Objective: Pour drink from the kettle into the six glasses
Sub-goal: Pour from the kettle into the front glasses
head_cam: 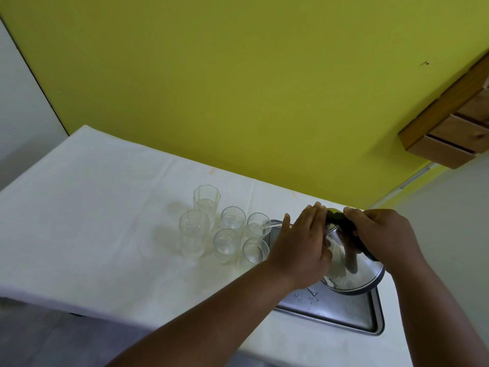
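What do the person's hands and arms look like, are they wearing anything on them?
Both the left hand and right hand are bare: no gloves, and no rings, watch or bracelets that show. The forearms are uncovered too, with no sleeve in view as far as the picture's edge.

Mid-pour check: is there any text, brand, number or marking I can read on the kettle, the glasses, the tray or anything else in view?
None can be read.
Kettle: shiny metal body and black handle, with no visible lettering.
Six glasses: clear, with no print or marks.
Tray: bare metal, only water drops.
White tablecloth, yellow wall, wooden shelf: no lettering.
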Available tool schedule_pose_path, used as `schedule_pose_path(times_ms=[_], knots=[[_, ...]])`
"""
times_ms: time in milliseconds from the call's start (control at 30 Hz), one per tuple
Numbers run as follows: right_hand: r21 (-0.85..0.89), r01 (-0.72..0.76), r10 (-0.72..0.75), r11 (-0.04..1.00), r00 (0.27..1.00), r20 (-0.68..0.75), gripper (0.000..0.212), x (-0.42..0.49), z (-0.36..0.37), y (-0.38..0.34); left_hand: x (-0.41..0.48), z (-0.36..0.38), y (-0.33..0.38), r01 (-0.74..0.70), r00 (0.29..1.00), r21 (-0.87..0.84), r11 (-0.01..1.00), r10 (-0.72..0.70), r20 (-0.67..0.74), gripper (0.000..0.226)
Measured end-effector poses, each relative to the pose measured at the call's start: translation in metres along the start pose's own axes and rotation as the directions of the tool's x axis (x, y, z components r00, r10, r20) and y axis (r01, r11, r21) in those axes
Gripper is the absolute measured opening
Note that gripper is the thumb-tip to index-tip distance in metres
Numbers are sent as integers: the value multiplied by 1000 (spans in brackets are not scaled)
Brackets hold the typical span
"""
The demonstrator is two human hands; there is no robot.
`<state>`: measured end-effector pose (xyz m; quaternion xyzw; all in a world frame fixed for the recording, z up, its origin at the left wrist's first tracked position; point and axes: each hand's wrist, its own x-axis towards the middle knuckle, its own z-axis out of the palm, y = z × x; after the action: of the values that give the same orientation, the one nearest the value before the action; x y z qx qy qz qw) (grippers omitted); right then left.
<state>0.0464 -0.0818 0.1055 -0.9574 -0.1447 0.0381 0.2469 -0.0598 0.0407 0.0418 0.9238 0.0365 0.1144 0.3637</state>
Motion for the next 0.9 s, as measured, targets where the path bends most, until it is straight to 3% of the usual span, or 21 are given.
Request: schedule_pose_path(times_ms=[900], knots=[[75,-27,29,997,999,-27,56,-1,0,8,1,-1,4,-22,1000,26,999,21,12,73]])
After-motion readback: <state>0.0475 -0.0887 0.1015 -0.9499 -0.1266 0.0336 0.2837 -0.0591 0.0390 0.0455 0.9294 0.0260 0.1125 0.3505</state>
